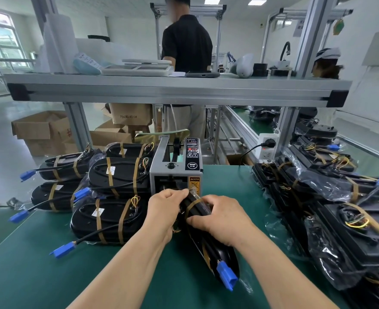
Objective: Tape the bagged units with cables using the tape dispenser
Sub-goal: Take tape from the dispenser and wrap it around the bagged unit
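Both hands grip one bagged unit [225, 256]: left hand [164, 211] curled round its far end, right hand [219, 217] clasping over its tape band [192, 205], touching one tape dispenser [175, 172] on green mat [50, 275]. Five taped units [110, 221] left; right pile [351, 230] uncountable.

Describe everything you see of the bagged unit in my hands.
The bagged unit is a long black housing in a clear plastic bag, tilted on edge on the green mat, its far end by the tape dispenser. A tan tape strip wraps that end. Its black cable ends in a blue connector nearest the camera. The left hand and right hand both grip it.
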Action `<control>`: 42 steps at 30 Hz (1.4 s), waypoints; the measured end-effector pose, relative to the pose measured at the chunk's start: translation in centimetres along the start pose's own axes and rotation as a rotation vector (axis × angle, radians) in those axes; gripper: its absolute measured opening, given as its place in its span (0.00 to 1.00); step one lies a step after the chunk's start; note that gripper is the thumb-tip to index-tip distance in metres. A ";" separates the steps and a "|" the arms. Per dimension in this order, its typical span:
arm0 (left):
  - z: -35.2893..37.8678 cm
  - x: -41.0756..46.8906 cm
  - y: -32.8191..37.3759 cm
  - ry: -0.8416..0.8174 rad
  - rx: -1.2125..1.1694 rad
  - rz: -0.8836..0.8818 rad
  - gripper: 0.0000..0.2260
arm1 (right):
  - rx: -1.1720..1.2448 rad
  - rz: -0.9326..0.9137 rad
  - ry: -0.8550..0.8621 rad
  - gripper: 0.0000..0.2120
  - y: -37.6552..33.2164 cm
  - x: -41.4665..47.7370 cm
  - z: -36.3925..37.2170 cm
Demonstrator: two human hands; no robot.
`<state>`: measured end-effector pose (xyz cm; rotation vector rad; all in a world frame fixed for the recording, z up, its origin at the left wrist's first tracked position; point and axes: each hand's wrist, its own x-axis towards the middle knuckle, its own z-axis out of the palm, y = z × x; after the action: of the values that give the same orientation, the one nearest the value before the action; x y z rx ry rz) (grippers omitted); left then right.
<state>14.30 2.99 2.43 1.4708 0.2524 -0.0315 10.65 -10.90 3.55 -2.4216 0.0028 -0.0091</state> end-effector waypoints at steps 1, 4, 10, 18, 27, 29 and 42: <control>0.0 0.0 0.1 0.004 0.005 -0.001 0.08 | -0.014 0.007 -0.023 0.21 -0.2 0.0 -0.2; -0.1 -0.5 0.2 0.017 0.034 0.058 0.10 | -0.126 0.025 -0.126 0.21 -1.4 0.5 -1.0; -0.6 -2.8 1.0 -0.114 0.199 0.296 0.09 | -0.088 0.000 -0.159 0.18 -2.6 0.8 -2.1; -3.5 1.0 -0.7 0.128 -0.102 -0.072 0.06 | 0.683 0.147 0.050 0.19 -0.2 -1.6 -4.0; -1.0 3.7 -0.5 0.099 -0.270 -0.317 0.13 | 0.890 -0.032 0.328 0.17 1.5 -4.8 -0.9; -0.8 4.1 -0.2 0.123 -0.273 -0.326 0.13 | 0.886 -0.056 0.334 0.19 1.7 -5.0 -0.8; -0.6 2.0 1.3 0.173 -0.406 -0.148 0.09 | 0.913 -0.098 0.269 0.16 1.0 -6.0 -1.0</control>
<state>16.42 3.96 3.29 1.0495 0.4790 0.0268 4.64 -12.30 3.62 -1.4915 0.0020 -0.3118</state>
